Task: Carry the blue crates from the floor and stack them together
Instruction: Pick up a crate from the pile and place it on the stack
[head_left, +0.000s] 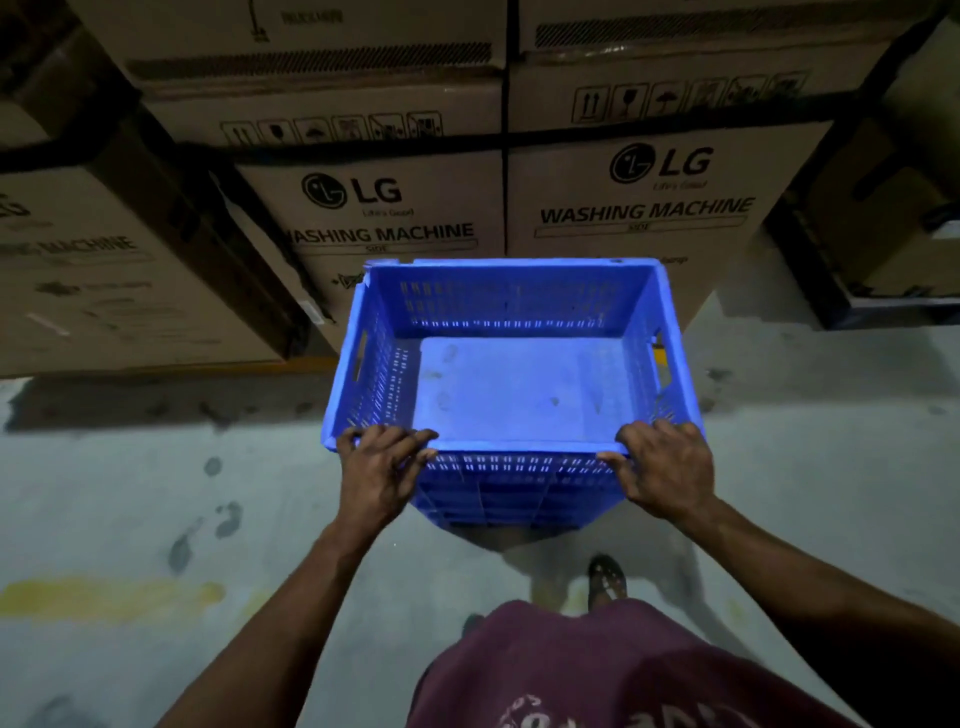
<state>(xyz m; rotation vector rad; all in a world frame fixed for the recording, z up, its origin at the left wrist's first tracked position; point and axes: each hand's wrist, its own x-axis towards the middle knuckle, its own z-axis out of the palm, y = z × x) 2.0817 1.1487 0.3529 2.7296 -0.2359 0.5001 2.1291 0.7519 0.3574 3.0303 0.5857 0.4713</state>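
Crate 1, blue perforated plastic crate (511, 374), is off the floor, left hand (379, 473) and right hand (667, 467) fingers curled over its near rim. No stack in view, so stacking is left.

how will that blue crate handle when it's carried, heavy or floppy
Probably light: the crate is empty, its walls slotted. Likely stiff, since ribs line its near wall. It may tip forward, as the left hand and right hand grip only the near rim.

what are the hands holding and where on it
Both hands hold the blue crate by its near rim: left hand at the near-left corner, right hand at the near-right corner.
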